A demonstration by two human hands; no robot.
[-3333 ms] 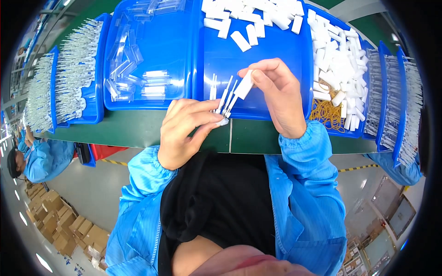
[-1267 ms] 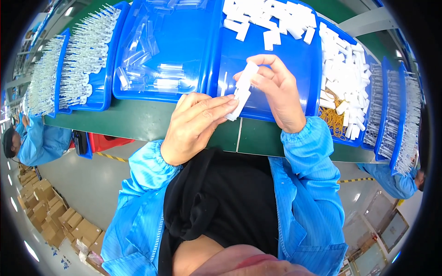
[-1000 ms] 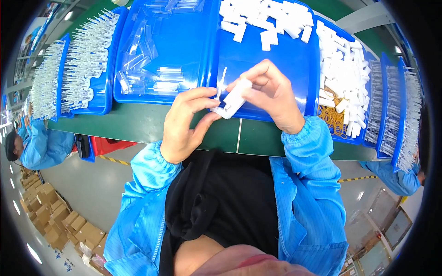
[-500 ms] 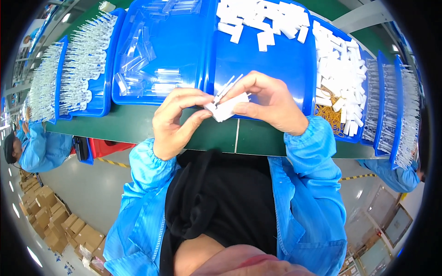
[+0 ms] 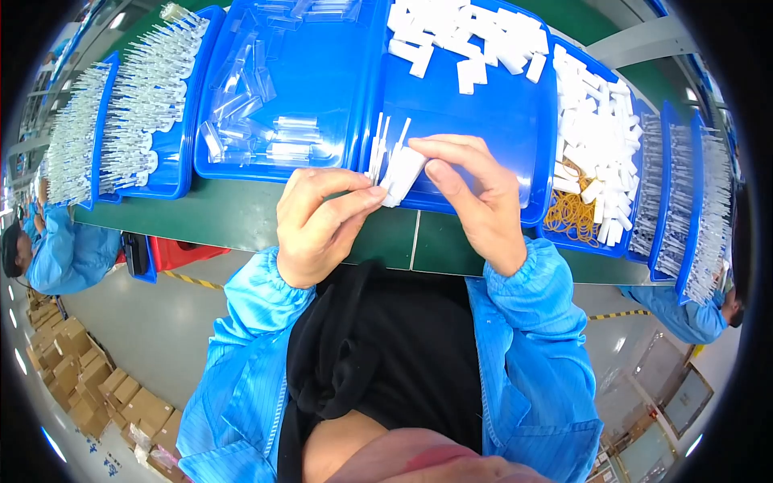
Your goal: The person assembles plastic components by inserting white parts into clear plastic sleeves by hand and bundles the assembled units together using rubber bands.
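A white flat rectangular piece (image 5: 404,177) is held tilted above the near edge of the table, with several thin white sticks (image 5: 384,133) standing up beside and behind it. My left hand (image 5: 322,217) is closed, pinching the piece and the sticks' lower ends between thumb and fingertips. At the piece's upper right corner, my right hand (image 5: 479,193) has its index fingertip on the top edge and its thumb against the side. The fingertips partly hide how the sticks and the piece meet.
Blue trays hold clear plastic sleeves (image 5: 294,141), white rectangular pieces (image 5: 467,40), and more white pieces beside yellow rubber bands (image 5: 573,213). Trays of upright thin translucent parts (image 5: 149,105) stand at both sides. The green table (image 5: 233,217) runs beneath. Other people in blue work at both sides.
The white piece and sticks have turned more upright. My right fingers have moved from the piece's front to its upper right corner, and the thumb has shifted off its face.
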